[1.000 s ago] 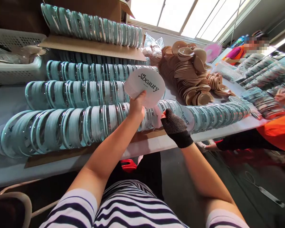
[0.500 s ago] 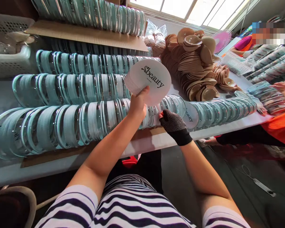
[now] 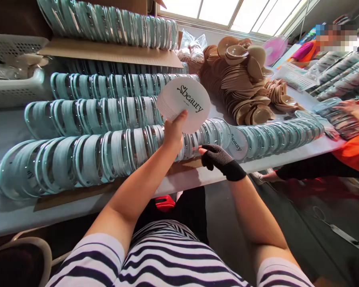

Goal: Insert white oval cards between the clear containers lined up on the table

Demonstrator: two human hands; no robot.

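Note:
A fanned stack of round white cards [image 3: 194,99] printed "beauty" is held up in my left hand [image 3: 174,129], the thumb pressed on its face. My right hand [image 3: 217,158] wears a black dotted fingerless glove. Its forefinger points out at the front row of clear round lids [image 3: 137,145], at or very near the rims, and nothing shows in that hand. White bands show between the lids, which stand on edge. Another "beauty" card [image 3: 237,142] faces out among the lids right of the glove. My left arm hides part of the row.
More lid rows [image 3: 95,115] lie behind, one on a cardboard sheet [image 3: 113,54]. Brown bowls [image 3: 236,79] are heaped at the back, near a plastic bag [image 3: 193,46]. At right, a co-worker's hand [image 3: 354,111] touches other stacked lids. White baskets [image 3: 18,89] stand at left.
My right hand has drawn slightly down, its fingers going from a pinch at the lids to an extended forefinger. The left hand still holds the cards. The view has shifted slightly.

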